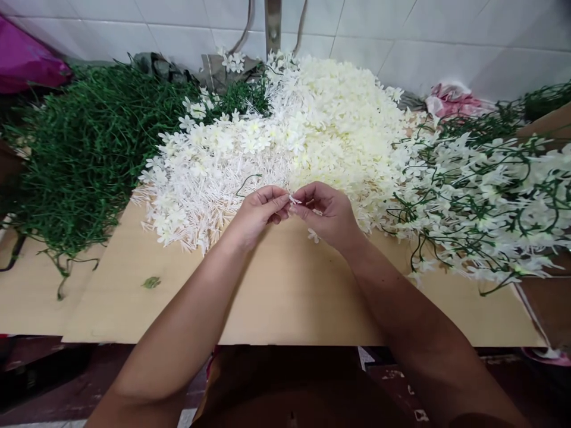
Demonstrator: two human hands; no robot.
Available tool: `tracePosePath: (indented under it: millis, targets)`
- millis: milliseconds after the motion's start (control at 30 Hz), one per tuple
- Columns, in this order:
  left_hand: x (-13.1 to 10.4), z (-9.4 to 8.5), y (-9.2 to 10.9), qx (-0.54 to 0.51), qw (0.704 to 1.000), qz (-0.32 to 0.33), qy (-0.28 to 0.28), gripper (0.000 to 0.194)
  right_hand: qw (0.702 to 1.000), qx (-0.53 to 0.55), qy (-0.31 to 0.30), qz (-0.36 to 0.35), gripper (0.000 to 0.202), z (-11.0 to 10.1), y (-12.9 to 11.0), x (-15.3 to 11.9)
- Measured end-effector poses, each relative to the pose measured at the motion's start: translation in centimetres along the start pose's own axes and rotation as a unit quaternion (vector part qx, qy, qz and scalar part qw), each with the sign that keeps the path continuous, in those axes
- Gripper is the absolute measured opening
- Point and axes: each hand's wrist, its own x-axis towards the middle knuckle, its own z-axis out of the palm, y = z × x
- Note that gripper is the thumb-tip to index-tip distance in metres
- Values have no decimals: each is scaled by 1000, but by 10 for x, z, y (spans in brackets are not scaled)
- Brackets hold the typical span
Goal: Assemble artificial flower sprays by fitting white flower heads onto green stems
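Observation:
My left hand (264, 207) is closed in a pinch, and a thin green artificial stem (248, 183) curves out behind its knuckles. Facing it, my right hand (329, 209) pinches a small white flower piece (293, 200) at the spot where the fingertips of both hands meet. Exactly how stem and piece touch is hidden by the fingers. Below the right hand's fingers shows a white flower (313, 236). Beyond both hands spreads a heap of loose white flowers with pale stalks (200, 190), joined by a creamy yellow-white petal pile (348, 119).
At left lies a large mound of green stems (89, 148). Flowers on green stems (491, 202) are piled at right. A leaf scrap (151, 282) rests on the wooden board (285, 297). Behind are a tiled wall (370, 35), pink-and-white cloth (459, 100) and a magenta bag (29, 59).

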Motion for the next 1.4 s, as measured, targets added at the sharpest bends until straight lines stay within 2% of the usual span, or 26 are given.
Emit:
tracePosePath:
  millis: [133,200,233,267,333,433,500,567,767,867,967,1067,1167,1300,1400]
  targets:
    - [2,-1,-4,38,999,3,-8,16,997,-58,30,-38,11,-2,3,0]
    - [4,-1,-9,125,991,39,6,13,995,-78,50,-48,9,-5,5,1]
    - [5,-2,-13,195,978,76,24,11,993,-85,60,-49,9,-6,6,2]
    - [7,-2,-16,272,954,120,47,11,992,-91,68,-47,8,-8,7,3]
    - [11,-3,-23,414,884,203,76,19,991,-99,81,-39,7,-12,11,6]
    - [17,-2,-30,544,797,254,70,30,990,-108,88,-28,6,-16,18,9]
    - [21,-1,-32,595,761,251,61,30,990,-111,83,-24,7,-17,22,10]
    - [24,0,-32,617,746,241,61,25,991,-112,73,-25,7,-16,24,10]
    - [23,-2,-28,587,773,233,61,19,991,-115,59,-19,6,-12,23,8]
    - [22,-1,-29,597,768,228,50,20,992,-108,59,-12,7,-12,23,8]
    - [21,-1,-29,593,773,215,75,14,993,-101,58,-9,6,-12,24,8]
    - [22,-3,-27,526,814,218,115,11,995,-80,62,2,8,-11,25,8]
    - [22,-4,-22,406,875,223,139,8,996,-21,83,31,16,-10,26,9]
    - [17,1,-14,215,963,128,101,8,986,91,116,84,33,-6,28,11]
    - [11,4,-8,103,990,67,75,10,973,151,120,124,41,-3,27,12]
